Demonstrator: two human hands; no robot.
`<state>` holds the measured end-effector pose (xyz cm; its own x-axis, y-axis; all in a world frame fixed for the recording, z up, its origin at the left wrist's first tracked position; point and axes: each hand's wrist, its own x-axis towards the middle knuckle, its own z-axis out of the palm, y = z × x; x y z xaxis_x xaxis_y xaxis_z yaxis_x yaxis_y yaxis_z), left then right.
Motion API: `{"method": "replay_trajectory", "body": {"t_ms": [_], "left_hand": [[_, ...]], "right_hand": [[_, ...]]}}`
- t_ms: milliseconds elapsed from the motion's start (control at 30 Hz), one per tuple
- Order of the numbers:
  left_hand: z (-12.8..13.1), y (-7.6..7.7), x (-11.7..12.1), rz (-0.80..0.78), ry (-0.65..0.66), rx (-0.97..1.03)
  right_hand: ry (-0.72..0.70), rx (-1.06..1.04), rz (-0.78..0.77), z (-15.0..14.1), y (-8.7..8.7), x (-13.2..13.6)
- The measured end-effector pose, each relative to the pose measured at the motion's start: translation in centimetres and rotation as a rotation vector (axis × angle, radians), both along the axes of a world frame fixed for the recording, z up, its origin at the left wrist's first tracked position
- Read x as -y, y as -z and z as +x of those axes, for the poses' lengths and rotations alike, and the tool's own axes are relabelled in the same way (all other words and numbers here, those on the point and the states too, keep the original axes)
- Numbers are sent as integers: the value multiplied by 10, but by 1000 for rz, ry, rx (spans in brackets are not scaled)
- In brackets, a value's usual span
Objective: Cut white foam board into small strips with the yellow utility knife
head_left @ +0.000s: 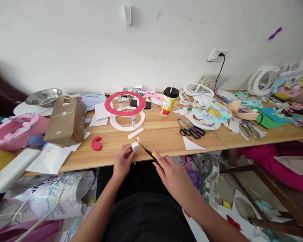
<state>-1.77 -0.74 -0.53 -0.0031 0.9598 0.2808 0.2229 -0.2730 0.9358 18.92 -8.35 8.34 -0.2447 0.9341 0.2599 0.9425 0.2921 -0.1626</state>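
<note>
My left hand [123, 162] pinches a small white foam block [135, 146] at the near edge of the wooden table [161, 136]. My right hand [170, 171] grips a black and yellow utility knife [148, 153], its blade tip touching the block. A white foam strip [135, 133] lies just beyond. Further back stands a two-tier ring frame, a red ring [125, 103] above a white ring [127, 122].
A brown paper bag [65, 122], a red foam scrap [96, 144] and a steel bowl [44, 96] sit left. A lidded drink cup [169, 101], scissors [192, 129], a white triangle [192, 144] and heaps of coloured foam cut-outs [212, 112] lie right. Bags and scraps crowd the floor.
</note>
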Motion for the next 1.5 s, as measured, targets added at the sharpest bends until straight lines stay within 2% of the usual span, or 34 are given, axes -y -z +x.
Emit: {"method": "replay_trajectory", "body": {"t_ms": [500,867,1067,1333,1500], "left_hand": [[0,-1,0,29,3,4],[-1,1,2,55,5,-31],[0,-2,3,34,-11,-28],[1,0,2,0,-21,3],[1,1,4,14,-58,-59]], "right_hand": [[-15,34,-38,1,-6,2],[-31,69,-114,1,-14,-8],[-12,67,-121,-4,-8,-6],[-3,43,-158,-10,4,-8],[14,109,-235,-11,19,-7]]}}
